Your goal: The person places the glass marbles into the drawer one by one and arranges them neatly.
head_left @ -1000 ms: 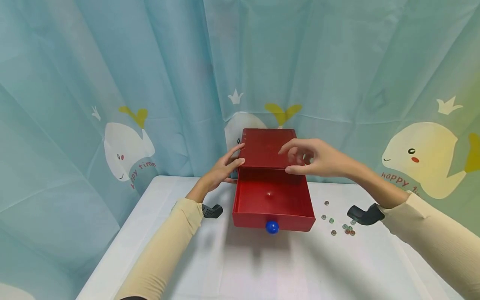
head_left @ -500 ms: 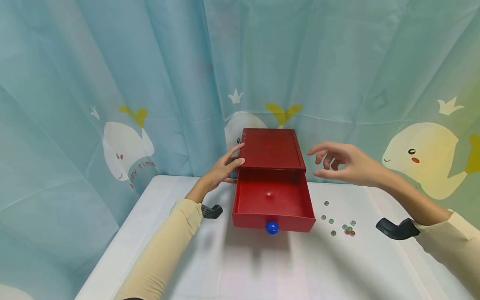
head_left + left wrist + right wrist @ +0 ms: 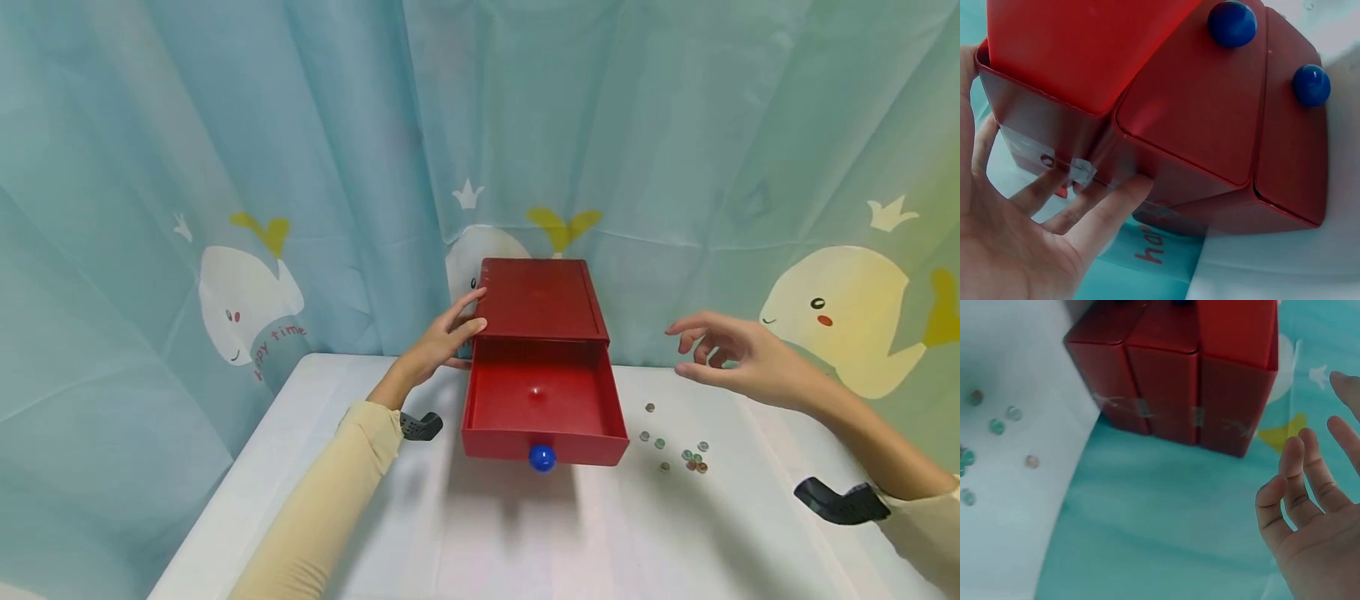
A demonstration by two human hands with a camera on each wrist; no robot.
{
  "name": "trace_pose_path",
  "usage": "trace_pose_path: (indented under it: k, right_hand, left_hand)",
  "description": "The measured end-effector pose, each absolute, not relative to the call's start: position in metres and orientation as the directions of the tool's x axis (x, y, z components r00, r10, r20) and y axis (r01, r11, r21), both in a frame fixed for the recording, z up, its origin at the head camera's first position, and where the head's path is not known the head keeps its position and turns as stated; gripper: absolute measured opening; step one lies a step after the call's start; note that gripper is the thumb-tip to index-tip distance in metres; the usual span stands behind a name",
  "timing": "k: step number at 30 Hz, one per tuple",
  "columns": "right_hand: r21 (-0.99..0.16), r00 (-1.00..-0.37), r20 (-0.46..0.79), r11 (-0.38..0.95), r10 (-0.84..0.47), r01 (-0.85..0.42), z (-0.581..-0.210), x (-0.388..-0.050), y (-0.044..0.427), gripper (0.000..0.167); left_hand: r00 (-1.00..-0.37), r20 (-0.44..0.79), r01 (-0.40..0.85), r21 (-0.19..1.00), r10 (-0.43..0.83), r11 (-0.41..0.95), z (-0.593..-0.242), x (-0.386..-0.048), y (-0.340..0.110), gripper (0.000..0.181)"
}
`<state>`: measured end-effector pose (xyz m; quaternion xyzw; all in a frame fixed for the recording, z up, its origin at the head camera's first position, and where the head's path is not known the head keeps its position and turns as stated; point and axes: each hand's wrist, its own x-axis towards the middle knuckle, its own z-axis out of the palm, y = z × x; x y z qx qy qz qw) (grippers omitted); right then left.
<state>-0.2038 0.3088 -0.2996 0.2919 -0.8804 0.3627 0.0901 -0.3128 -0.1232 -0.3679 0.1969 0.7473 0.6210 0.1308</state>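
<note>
A red drawer cabinet (image 3: 538,296) stands at the back of the table, its top drawer (image 3: 536,400) pulled out, with a blue knob (image 3: 542,457) on the front. Nothing lies in the drawer in the head view. My left hand (image 3: 435,343) rests against the cabinet's left side, fingers spread; in the left wrist view the left hand (image 3: 1029,237) touches the side wall below the drawer. Two lower drawers (image 3: 1194,94) are closed. My right hand (image 3: 750,358) hovers right of the cabinet, fingers loosely bent, holding nothing; the right wrist view shows the right hand (image 3: 1322,525) beside it.
Several small glass beads (image 3: 687,455) in green, brown and clear lie on the white table (image 3: 360,542), right of the drawer. A blue-green curtain (image 3: 337,167) with whale prints hangs directly behind the cabinet.
My right hand has moved from over the cabinet's top right edge outward to the right and slightly down. The left hand and the pulled-out drawer have stayed in place.
</note>
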Motion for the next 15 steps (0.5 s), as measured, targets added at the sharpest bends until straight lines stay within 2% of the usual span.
trace_pose_path:
  k: [6, 15]
  right_hand:
    - [-0.581, -0.832, 0.385, 0.595, -0.401, -0.555, -0.323, -0.199, 0.33, 0.046]
    - [-0.617, -0.897, 0.321, 0.652, -0.303, -0.441, -0.351, -0.188, 0.351, 0.039]
  left_hand:
    - [-0.891, 0.046, 0.129, 0.979, 0.451, 0.155, -0.369, -0.314, -0.124, 0.063]
    - [-0.893, 0.055, 0.14, 0.977, 0.448, 0.159, -0.369, -0.313, -0.123, 0.063]
